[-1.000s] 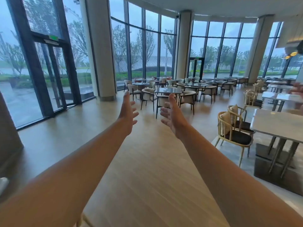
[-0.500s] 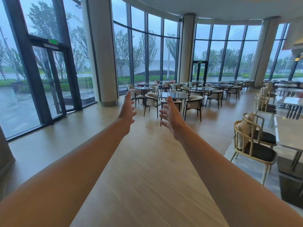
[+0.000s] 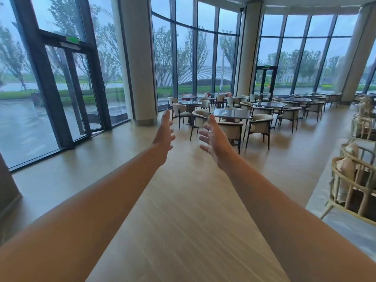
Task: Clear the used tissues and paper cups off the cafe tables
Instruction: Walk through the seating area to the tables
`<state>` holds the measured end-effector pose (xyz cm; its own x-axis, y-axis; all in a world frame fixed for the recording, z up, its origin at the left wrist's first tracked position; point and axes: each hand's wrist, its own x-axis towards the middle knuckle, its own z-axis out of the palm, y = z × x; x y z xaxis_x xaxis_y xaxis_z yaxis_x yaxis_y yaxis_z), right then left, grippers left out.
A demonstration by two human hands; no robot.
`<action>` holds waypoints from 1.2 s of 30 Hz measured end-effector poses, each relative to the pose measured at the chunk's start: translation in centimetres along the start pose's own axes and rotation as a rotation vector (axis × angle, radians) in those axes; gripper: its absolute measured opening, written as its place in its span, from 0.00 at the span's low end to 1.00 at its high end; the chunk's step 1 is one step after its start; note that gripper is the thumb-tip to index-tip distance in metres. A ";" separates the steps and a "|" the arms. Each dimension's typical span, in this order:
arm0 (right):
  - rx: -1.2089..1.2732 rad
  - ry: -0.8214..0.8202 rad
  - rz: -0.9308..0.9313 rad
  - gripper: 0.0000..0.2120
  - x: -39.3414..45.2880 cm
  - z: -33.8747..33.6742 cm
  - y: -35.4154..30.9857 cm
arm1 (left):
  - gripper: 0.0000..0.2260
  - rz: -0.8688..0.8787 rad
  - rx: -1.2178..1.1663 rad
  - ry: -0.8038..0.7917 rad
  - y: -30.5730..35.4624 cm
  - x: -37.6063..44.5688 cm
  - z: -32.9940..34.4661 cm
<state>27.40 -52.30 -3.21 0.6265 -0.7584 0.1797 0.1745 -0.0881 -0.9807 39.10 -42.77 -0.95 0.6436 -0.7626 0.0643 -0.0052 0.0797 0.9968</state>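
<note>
No tissues or cups discernible; the nearest cafe table (image 3: 232, 114) sits just beyond the fingertips, far across bare floor (image 3: 183, 200). Left hand (image 3: 164, 132) and right hand (image 3: 213, 137) empty, fingers spread, palms facing. Best approach: walk closer, scan tabletops before reaching.

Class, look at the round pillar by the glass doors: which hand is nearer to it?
Left. The left hand is just right of the pillar; the right hand is farther right, toward the chairs.
</note>
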 end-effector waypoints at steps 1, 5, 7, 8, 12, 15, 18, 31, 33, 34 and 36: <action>-0.001 -0.009 0.006 0.38 2.5 0.0 0.5 | 0.35 -0.004 0.002 0.012 -0.1 2.3 0.0; 0.016 -0.037 0.015 0.37 12.4 0.1 1.8 | 0.34 0.001 -0.010 0.066 0.0 11.5 -0.5; 0.024 -0.039 0.018 0.36 16.9 0.5 2.2 | 0.34 0.006 -0.022 0.079 0.1 15.7 -1.0; 0.029 -0.035 0.023 0.36 18.9 0.7 2.4 | 0.34 0.003 -0.021 0.085 0.1 17.7 -1.3; 0.026 -0.039 0.036 0.35 26.8 2.0 4.2 | 0.34 0.003 -0.036 0.109 -0.3 25.5 -2.9; 0.023 -0.033 0.042 0.35 33.2 2.6 5.8 | 0.34 -0.003 -0.046 0.116 -1.1 32.3 -4.1; 0.034 -0.011 0.045 0.35 39.9 3.5 7.5 | 0.34 -0.003 -0.044 0.110 -2.1 39.6 -5.6; 0.002 0.078 0.053 0.34 67.5 5.5 12.0 | 0.36 -0.019 -0.050 0.002 -4.0 70.2 -7.2; 0.007 0.090 0.051 0.34 71.6 4.7 13.1 | 0.37 -0.018 -0.049 -0.019 -4.8 74.8 -6.6; 0.008 0.092 0.051 0.34 73.8 4.2 13.8 | 0.37 -0.019 -0.045 -0.027 -5.3 77.3 -6.2; 0.012 0.096 0.052 0.34 78.4 3.2 15.3 | 0.37 -0.024 -0.047 -0.026 -6.3 82.2 -5.5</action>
<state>81.58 -111.01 -3.85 0.5595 -0.8201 0.1199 0.1531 -0.0399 -0.9874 96.21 -102.41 -2.25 0.6227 -0.7813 0.0418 0.0464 0.0902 0.9948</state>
